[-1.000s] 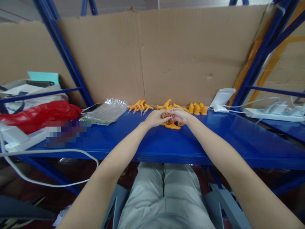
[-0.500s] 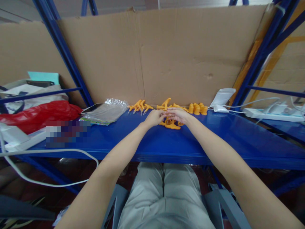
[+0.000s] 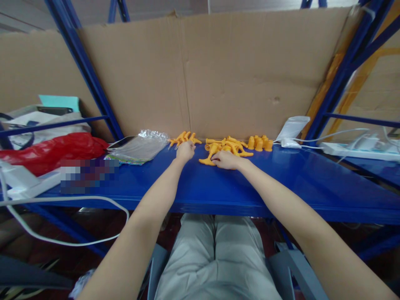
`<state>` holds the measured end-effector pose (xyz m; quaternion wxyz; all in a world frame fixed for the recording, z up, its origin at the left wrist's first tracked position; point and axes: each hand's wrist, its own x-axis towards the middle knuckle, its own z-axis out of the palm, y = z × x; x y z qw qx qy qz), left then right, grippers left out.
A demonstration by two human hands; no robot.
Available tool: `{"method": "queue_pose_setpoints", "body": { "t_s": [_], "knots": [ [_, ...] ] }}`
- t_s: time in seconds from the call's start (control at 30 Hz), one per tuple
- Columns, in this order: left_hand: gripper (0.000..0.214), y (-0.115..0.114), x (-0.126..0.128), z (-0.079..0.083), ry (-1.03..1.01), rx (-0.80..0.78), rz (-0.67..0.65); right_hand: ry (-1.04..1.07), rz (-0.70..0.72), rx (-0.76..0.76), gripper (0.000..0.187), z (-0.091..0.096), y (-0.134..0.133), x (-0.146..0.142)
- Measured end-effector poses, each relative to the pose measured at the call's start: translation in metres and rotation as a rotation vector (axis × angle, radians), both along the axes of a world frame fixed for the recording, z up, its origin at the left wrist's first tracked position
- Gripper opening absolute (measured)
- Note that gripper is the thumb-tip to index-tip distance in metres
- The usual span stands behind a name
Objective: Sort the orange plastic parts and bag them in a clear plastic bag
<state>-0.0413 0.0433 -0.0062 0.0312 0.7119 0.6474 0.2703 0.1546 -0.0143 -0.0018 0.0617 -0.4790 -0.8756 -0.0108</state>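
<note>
At the back of the blue shelf, my left hand (image 3: 186,151) is closed beside several orange corkscrews (image 3: 182,136) with bare metal spirals. What its fingers grip is hidden behind the hand. My right hand (image 3: 225,159) is to the right and lower, palm down, its bent fingers closed on an orange T-handled corkscrew (image 3: 206,161) lying on the surface. No metal spiral shows on that one. Behind and beside this hand lies a heap of similar orange T-handled pieces (image 3: 238,146), partly covered by the fingers.
Several orange caps (image 3: 258,143) stand right of the heap. A clear plastic bag (image 3: 140,146) lies to the left, near a red plastic bag (image 3: 56,151). A white packet (image 3: 293,130), cables and a power strip (image 3: 359,151) lie right. A cardboard sheet (image 3: 231,75) closes the back.
My hands were together over the orange pieces and have parted. The left moved left to the bare-spiral corkscrews; the right came lower, onto an orange T-handled corkscrew at the front of the heap.
</note>
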Motion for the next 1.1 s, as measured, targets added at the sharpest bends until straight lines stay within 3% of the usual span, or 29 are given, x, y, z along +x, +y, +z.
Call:
{"method": "queue_pose_setpoints", "body": {
  "t_s": [0.13,0.47,0.63,0.93,1.1],
  "knots": [
    [0.015,0.003,-0.006,-0.003,0.089,-0.071,0.061,0.028,0.027,-0.008,0.028,0.001,-0.004,-0.001],
    [0.042,0.001,-0.005,0.007,0.474,-0.096,0.067,0.021,0.022,-0.008,0.032,0.001,-0.005,-0.002],
    [0.035,0.007,-0.005,0.013,0.492,-0.104,0.02,0.028,0.021,-0.025,0.034,0.002,-0.005,-0.004],
    [0.033,0.018,0.008,0.011,0.39,-0.079,0.12,0.055,0.004,-0.046,0.03,0.005,-0.01,-0.004],
    [0.03,0.012,0.011,0.011,0.38,-0.064,0.126,0.079,-0.104,-0.04,0.031,0.004,-0.012,-0.007]
  ]
}}
